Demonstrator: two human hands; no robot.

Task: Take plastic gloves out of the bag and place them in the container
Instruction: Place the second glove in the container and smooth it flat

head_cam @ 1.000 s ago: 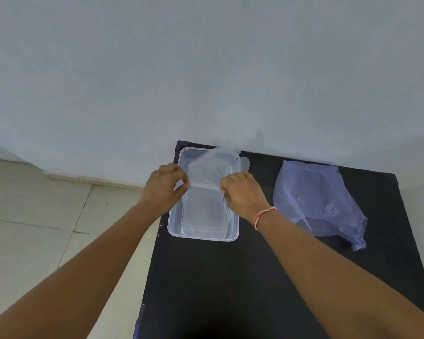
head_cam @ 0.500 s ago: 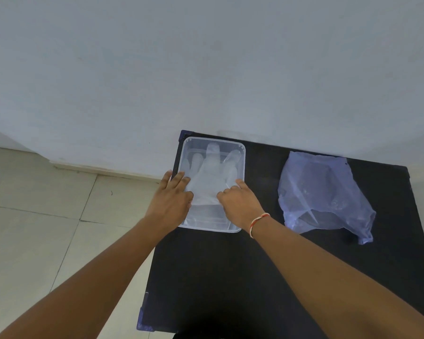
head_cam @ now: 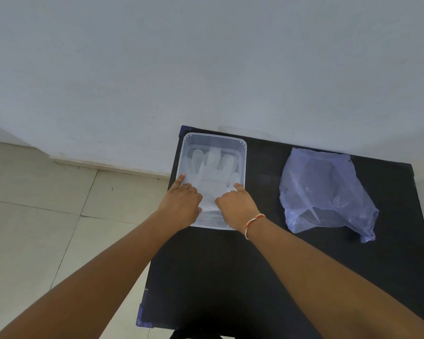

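One clear plastic glove (head_cam: 212,177) now lies flat inside the container (head_cam: 243,152), fingers pointing toward the wall — a second ago it was pinched up in the air between both hands, above the rim. The left hand (head_cam: 181,204) rests at the near-left side of the container with its fingers spread and extended onto the glove's edge; the right hand (head_cam: 236,206), with a red-and-white thread at the wrist, presses a pointing fingertip on the glove's right edge. Neither grip is closed on anything: both are loose, fingers apart, smoothing rather than holding. This suggests one placement is done and the next reach would go to the bag (head_cam: 326,189), which sits crumpled well apart to the right on the black bench (head_cam: 230,277).

Hard to make out — whether the container holds one glove or a stack, since the film is see-through, and whether any gloves remain in the translucent bag. The glove's cuff is hidden behind the hands.
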